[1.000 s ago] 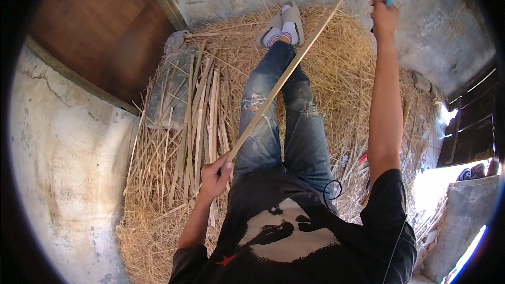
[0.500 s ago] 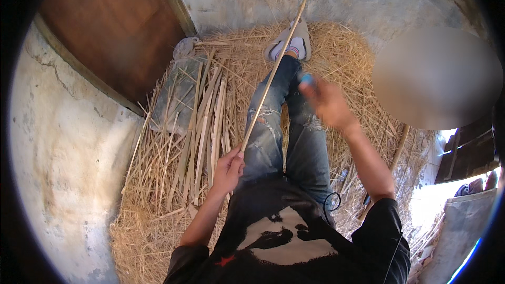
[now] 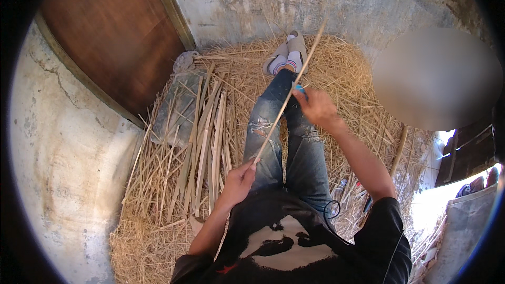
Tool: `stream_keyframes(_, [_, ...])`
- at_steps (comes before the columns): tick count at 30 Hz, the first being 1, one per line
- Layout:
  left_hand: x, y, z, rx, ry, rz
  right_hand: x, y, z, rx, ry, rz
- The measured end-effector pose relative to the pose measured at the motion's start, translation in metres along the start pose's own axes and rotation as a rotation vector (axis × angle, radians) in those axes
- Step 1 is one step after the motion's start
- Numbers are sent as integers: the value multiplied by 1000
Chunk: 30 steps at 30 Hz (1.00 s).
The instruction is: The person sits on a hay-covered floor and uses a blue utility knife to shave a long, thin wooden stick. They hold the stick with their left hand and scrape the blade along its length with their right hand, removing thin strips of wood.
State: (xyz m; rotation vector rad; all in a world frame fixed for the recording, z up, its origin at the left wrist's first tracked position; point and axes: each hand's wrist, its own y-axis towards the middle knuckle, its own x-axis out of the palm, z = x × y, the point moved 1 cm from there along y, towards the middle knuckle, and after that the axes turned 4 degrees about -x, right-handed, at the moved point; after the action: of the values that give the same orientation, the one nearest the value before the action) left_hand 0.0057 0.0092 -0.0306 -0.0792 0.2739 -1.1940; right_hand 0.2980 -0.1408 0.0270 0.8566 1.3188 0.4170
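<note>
My left grip [image 3: 239, 181] holds the stick [image 3: 278, 118] aslant over my jeans [image 3: 306, 163]; my right grip [image 3: 318, 107], closed round a blue tool [image 3: 300, 89] (mostly hidden), has swung in to it, so both now work there.

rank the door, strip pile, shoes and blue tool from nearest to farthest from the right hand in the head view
From the right hand:
1. blue tool: held in it
2. shoes: above, slightly left
3. strip pile: well to the left, a little lower
4. door: farthest, upper left
</note>
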Motion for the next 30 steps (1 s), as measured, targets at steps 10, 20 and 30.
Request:
stream_keyframes(10, [-5, -2, -5, 113, 216, 158, -13, 7, -59, 391, 183, -626])
stream_keyframes(20, [-15, -38, 4, 184, 457, 90, -29, -4, 123, 850, 130, -350])
stream_keyframes(30, [2, -11, 24, 217, 473, 243, -28, -17, -77, 358, 444, -718])
